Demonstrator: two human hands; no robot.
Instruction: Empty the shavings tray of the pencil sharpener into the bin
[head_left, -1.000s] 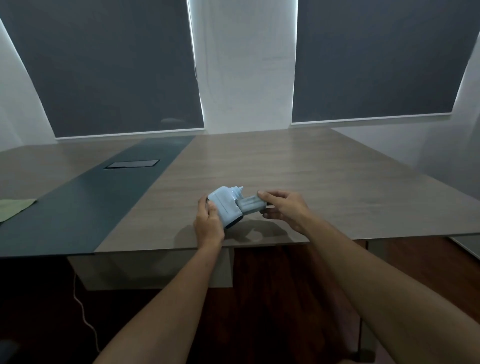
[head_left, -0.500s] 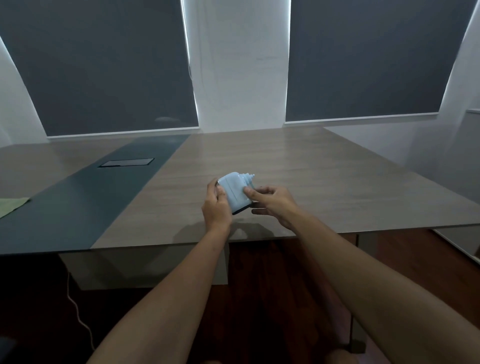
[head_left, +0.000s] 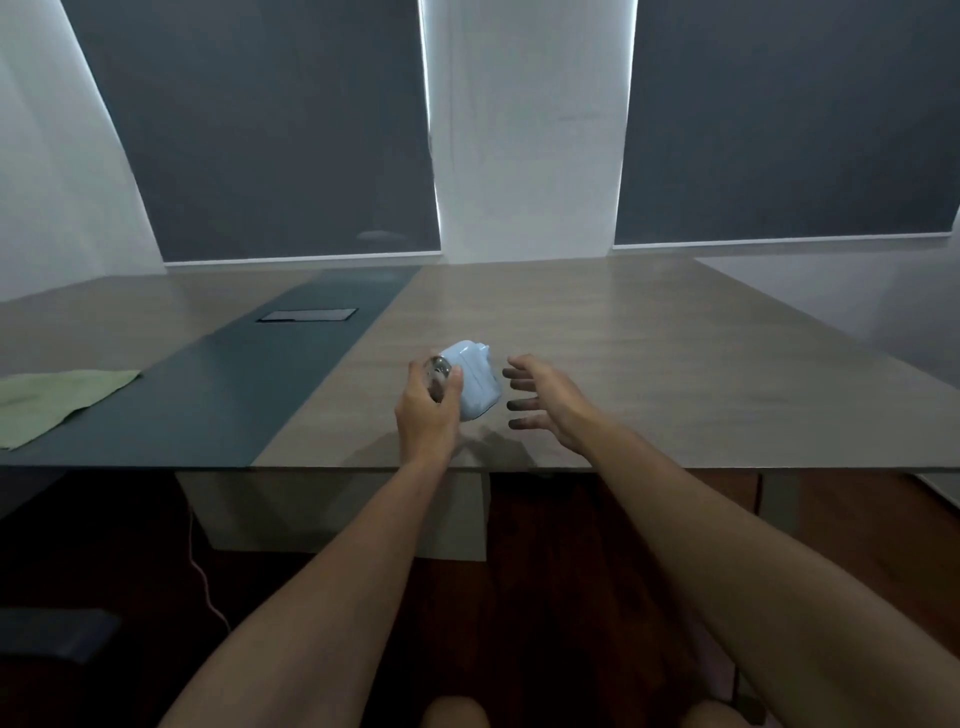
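My left hand (head_left: 426, 410) grips the pale blue pencil sharpener (head_left: 475, 376), fingers closed round it, holding it tilted above the desk (head_left: 649, 364) near the front edge; my right hand (head_left: 545, 397) hovers just beside it, fingers spread and empty

We see two bare forearms reaching up from the near edge, with no sleeves on them anywhere along the length that shows. Our left hand (head_left: 427, 415) wears no glove, ring or watch that we can make out, and the wrist is bare. Our right hand (head_left: 540, 400) is likewise ungloved, its wrist bare too. At the very near edge two rounded bare shapes show, probably our knees, though they are too dark to tell clearly.
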